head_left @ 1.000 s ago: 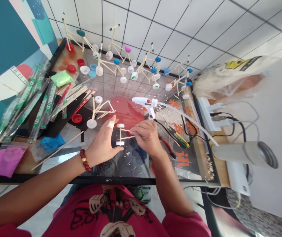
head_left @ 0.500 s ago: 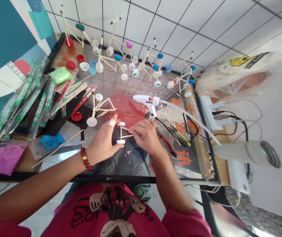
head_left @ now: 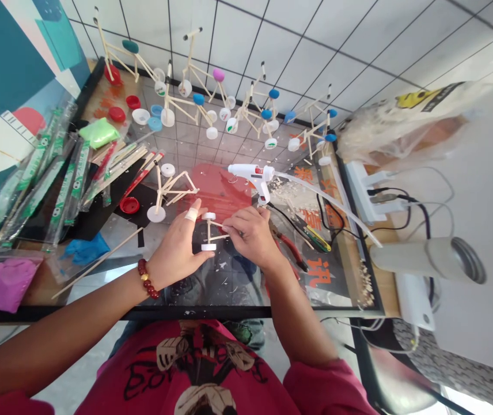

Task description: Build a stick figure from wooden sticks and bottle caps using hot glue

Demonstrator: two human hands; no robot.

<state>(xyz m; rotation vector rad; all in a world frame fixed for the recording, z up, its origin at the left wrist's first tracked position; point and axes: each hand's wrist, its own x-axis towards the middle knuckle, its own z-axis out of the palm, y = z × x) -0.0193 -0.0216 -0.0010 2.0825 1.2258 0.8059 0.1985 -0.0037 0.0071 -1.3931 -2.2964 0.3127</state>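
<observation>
A small stick frame (head_left: 209, 231) with two white bottle-cap wheels lies between my hands, its axle joining the caps. My left hand (head_left: 178, 245), bandaged on one finger, spans the caps, with the thumb at the near cap (head_left: 208, 247) and the fingers by the far cap (head_left: 208, 216). My right hand (head_left: 250, 233) pinches the ends of the two sticks, its fingertips partly hiding them. Just beyond my left hand stands a larger stick frame (head_left: 173, 187) with a white cap wheel. A white glue gun (head_left: 257, 176) rests beyond my right hand.
Several stick tricycles (head_left: 192, 106) line the tiled wall. Wrapped sticks (head_left: 76, 181) and clay packets (head_left: 7, 282) cover the left side. Red-handled pliers (head_left: 292, 251), a cutter knife (head_left: 318, 239) and cables lie right. A tumbler (head_left: 419, 259) sits beside the power strip (head_left: 361, 190).
The whole view has shifted slightly left. Both hands keep nearly the same hold on the small wheeled frame, and nothing else on the table has visibly moved.
</observation>
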